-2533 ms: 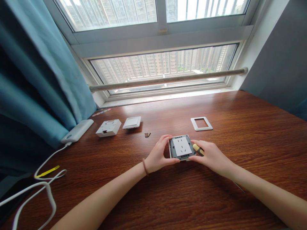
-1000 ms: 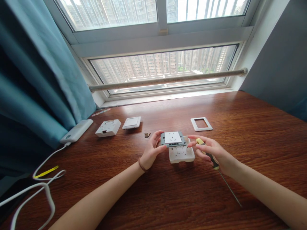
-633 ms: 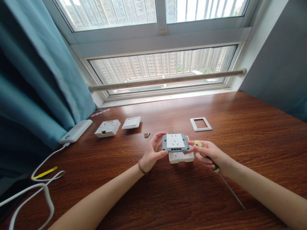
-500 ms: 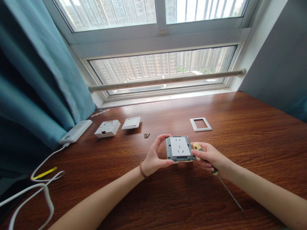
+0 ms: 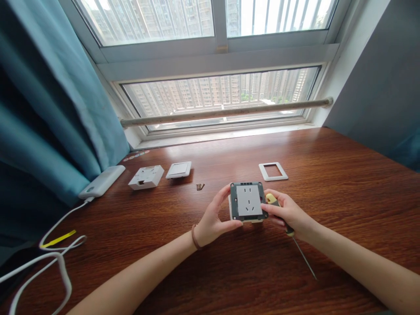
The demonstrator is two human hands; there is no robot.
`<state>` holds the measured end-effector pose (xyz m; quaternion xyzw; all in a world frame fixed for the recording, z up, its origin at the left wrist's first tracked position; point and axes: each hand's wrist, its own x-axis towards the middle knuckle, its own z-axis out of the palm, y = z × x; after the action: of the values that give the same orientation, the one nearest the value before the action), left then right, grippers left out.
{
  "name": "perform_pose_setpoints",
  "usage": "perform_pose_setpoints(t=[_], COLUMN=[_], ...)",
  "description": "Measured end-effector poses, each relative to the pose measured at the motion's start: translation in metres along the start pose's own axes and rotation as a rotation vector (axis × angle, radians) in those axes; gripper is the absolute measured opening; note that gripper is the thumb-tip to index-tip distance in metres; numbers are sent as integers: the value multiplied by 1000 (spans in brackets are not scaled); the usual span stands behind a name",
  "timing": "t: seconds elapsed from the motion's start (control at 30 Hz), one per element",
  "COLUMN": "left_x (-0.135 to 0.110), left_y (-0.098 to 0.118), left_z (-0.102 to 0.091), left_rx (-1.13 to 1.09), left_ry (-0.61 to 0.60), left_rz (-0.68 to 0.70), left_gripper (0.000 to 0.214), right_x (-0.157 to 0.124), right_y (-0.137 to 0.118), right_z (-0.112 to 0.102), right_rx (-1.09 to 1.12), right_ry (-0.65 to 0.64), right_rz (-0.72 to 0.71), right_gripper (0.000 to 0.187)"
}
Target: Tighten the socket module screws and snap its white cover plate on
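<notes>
Daylight is pouring through the window (image 5: 197,59), bleaching the upper right pane (image 5: 278,17) nearly white and spreading a pale glare along the far edge of the table (image 5: 344,210), while the near edge is lying dim. Backlit, the socket (image 5: 249,201) is showing a dull gray face, and the curtain (image 5: 68,96) past the left edge is sinking into deep shadow. Wide-angle distortion is stretching the forearms (image 5: 144,278) toward the near edge.

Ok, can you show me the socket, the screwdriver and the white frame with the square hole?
Socket (image 5: 249,199): head view, middle of its pale face.
Screwdriver (image 5: 289,231): head view, lower end of its handle.
White frame (image 5: 282,170): head view, right side of its rim.
</notes>
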<state>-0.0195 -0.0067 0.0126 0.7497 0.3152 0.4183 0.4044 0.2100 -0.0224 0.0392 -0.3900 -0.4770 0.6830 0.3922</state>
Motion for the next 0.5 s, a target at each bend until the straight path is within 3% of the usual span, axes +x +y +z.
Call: perform_pose_setpoints(t=[0.13, 0.3, 0.4, 0.5], left_x=[4, 7, 6, 6], left_y=[3, -3, -7, -8], left_z=[-3, -2, 0, 1], left_rx=[251, 417, 409, 398], left_ry=[-29, -51, -105, -136], left_rz=[83, 40, -17, -56], left_gripper=[99, 104, 105, 103], right_x=[3, 4, 1, 0], right_y=[-17, -46, -42, -25], right_z=[-14, -63, -94, -111], right_rx=[77, -3, -37, 10], right_ry=[97, 162, 148, 155], right_rz=[-22, 20, 97, 181], right_gripper=[26, 25, 24, 26])
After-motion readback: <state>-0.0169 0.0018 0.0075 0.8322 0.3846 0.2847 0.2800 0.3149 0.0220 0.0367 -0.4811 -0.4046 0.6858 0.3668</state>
